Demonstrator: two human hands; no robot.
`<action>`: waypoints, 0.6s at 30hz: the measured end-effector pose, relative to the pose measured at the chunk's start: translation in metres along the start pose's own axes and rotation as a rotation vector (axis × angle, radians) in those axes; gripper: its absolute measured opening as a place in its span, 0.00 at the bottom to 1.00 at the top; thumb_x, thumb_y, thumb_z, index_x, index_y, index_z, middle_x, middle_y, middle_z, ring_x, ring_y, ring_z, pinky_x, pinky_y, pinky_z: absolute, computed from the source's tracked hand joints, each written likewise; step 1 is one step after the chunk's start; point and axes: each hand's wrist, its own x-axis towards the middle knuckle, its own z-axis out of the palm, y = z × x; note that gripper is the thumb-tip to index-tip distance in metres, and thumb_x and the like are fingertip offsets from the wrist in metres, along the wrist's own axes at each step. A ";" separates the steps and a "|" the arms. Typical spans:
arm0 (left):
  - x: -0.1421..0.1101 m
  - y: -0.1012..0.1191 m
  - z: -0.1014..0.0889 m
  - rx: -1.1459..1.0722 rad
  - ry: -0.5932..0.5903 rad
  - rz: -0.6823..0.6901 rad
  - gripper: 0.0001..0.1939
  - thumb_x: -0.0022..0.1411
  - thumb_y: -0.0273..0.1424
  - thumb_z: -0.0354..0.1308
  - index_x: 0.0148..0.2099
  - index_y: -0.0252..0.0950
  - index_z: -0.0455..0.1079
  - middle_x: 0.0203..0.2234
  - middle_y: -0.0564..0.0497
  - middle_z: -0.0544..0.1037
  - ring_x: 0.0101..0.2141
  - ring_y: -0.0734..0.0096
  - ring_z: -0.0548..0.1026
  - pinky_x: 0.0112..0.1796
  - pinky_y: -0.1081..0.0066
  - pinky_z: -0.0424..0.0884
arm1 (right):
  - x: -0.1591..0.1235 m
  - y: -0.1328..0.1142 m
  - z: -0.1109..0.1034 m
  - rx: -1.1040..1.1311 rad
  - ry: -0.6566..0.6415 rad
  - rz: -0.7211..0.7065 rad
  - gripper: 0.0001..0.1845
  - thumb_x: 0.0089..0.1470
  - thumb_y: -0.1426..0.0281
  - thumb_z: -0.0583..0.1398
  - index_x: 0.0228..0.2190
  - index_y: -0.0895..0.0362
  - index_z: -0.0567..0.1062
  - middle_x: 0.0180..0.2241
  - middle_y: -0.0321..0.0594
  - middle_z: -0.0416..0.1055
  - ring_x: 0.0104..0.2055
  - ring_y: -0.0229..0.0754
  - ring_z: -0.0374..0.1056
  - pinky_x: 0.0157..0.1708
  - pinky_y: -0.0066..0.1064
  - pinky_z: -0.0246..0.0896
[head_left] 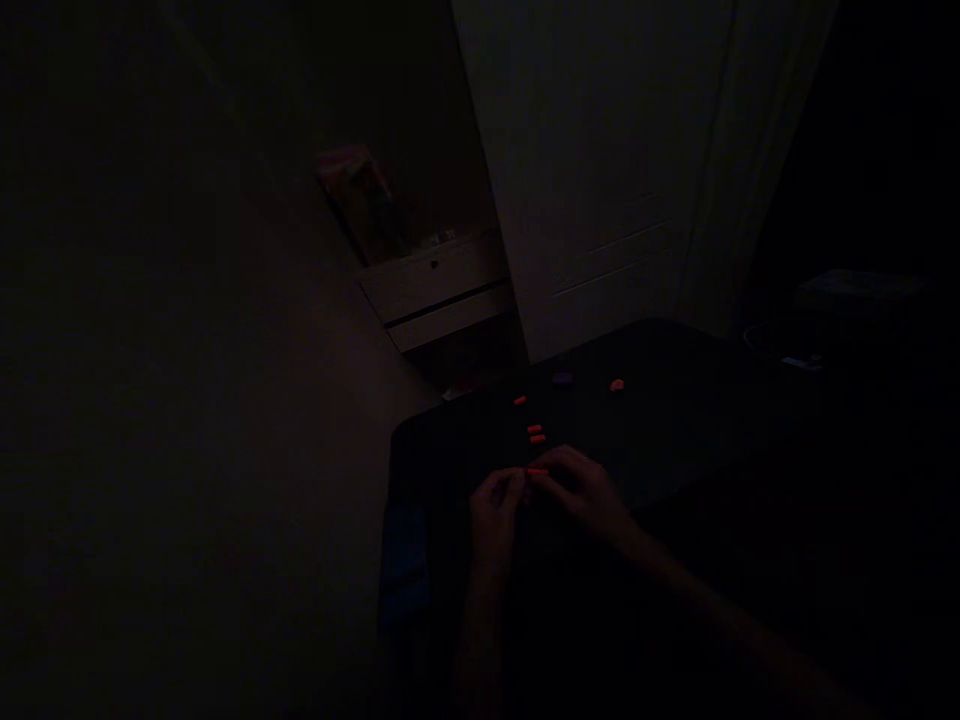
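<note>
The view is very dark. A small orange-red stick point(538, 471) spans the gap between my hands above the dark table point(465, 440). My right hand point(583, 488) is closed on it, thumb below and fingers above. My left hand point(493, 505) is pinched at its left end; the exact fingertip contact is lost in the dark. Just beyond the fingers, two similar orange-red pieces point(535, 434) lie close together. Another short orange-red piece point(520, 400) rests farther back. A rounded orange lump point(616, 385) sits at the back right, and a dark purple block point(562, 379) lies left of it.
Something blue point(405, 565) is at the table's left edge. A pale wall point(300, 450) rises on the left. Behind the table stand a white door-like panel point(600, 180) and a drawer unit point(442, 290). A pale flat object point(859, 287) is dimly visible at the right.
</note>
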 end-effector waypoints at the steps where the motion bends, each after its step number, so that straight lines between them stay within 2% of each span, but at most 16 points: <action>1: 0.000 0.001 0.000 0.014 -0.002 0.003 0.14 0.57 0.40 0.67 0.36 0.32 0.79 0.27 0.49 0.80 0.29 0.71 0.75 0.34 0.73 0.70 | 0.000 0.002 0.001 -0.019 0.020 -0.001 0.04 0.59 0.69 0.65 0.38 0.54 0.79 0.38 0.39 0.77 0.40 0.43 0.74 0.41 0.32 0.68; 5: 0.000 0.003 0.001 0.056 0.004 0.002 0.14 0.55 0.39 0.68 0.36 0.32 0.81 0.27 0.48 0.81 0.29 0.69 0.76 0.34 0.71 0.71 | -0.002 0.005 0.002 -0.073 0.051 -0.021 0.05 0.59 0.70 0.65 0.40 0.53 0.78 0.39 0.39 0.77 0.40 0.43 0.74 0.42 0.32 0.69; 11: 0.000 0.005 0.002 0.026 0.028 -0.004 0.12 0.51 0.36 0.70 0.36 0.33 0.81 0.30 0.46 0.83 0.31 0.67 0.78 0.35 0.70 0.73 | -0.003 -0.001 0.001 -0.053 0.001 -0.072 0.05 0.59 0.69 0.64 0.39 0.52 0.79 0.39 0.40 0.77 0.41 0.44 0.75 0.41 0.33 0.69; 18: 0.000 -0.001 -0.001 0.045 0.077 0.021 0.13 0.52 0.37 0.70 0.37 0.33 0.81 0.32 0.45 0.84 0.33 0.65 0.79 0.36 0.70 0.74 | -0.001 -0.002 -0.001 0.023 -0.020 0.094 0.08 0.59 0.64 0.65 0.39 0.52 0.81 0.38 0.39 0.80 0.40 0.45 0.76 0.42 0.34 0.70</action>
